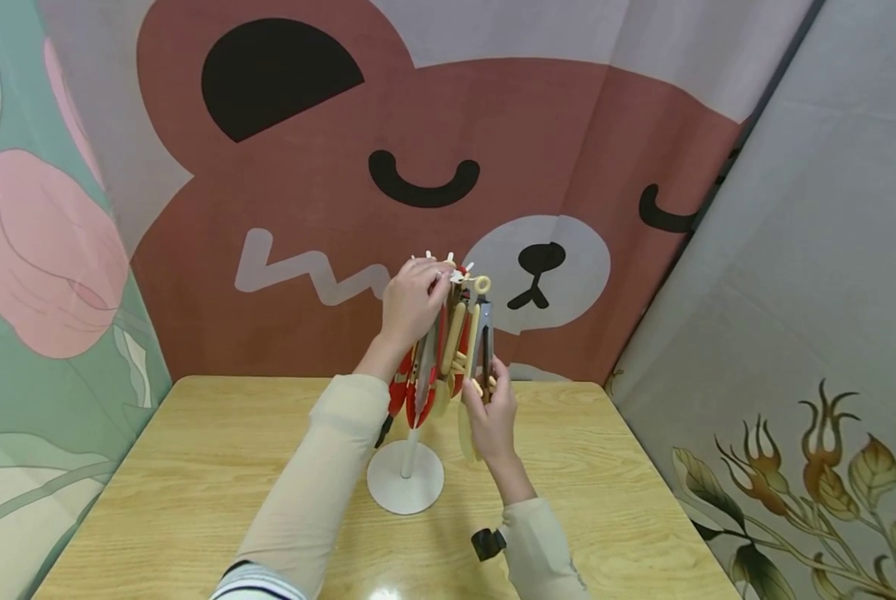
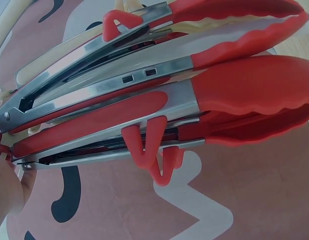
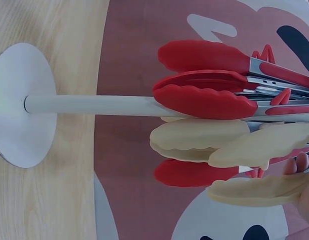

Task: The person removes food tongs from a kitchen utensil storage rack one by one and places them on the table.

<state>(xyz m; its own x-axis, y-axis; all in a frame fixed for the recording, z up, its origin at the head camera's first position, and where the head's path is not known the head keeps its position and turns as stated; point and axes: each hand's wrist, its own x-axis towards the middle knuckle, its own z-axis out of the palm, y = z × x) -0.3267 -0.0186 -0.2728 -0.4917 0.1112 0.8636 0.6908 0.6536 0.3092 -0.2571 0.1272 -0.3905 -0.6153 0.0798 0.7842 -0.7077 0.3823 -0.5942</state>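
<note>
A white stand (image 1: 405, 493) with a round base and a post (image 3: 89, 105) carries several kitchen tongs from hooks at its top. My left hand (image 1: 408, 302) grips the top of the stand beside the hooks; what lies under its fingertips is partly hidden. Red-tipped tongs (image 2: 254, 85) with steel arms hang just below that hand. On the right side, my right hand (image 1: 495, 421) holds cream-tipped tongs (image 3: 252, 192) by the arms, their ring end up near a hook. Other cream-tipped tongs (image 3: 199, 135) hang between these and the red ones.
The stand is on a light wood table (image 1: 267, 467). Behind it hangs a curtain (image 1: 305, 208) printed with a brown bear; a flowered curtain (image 1: 778, 333) runs along the right. A small black device (image 1: 488, 543) sits at the right wrist.
</note>
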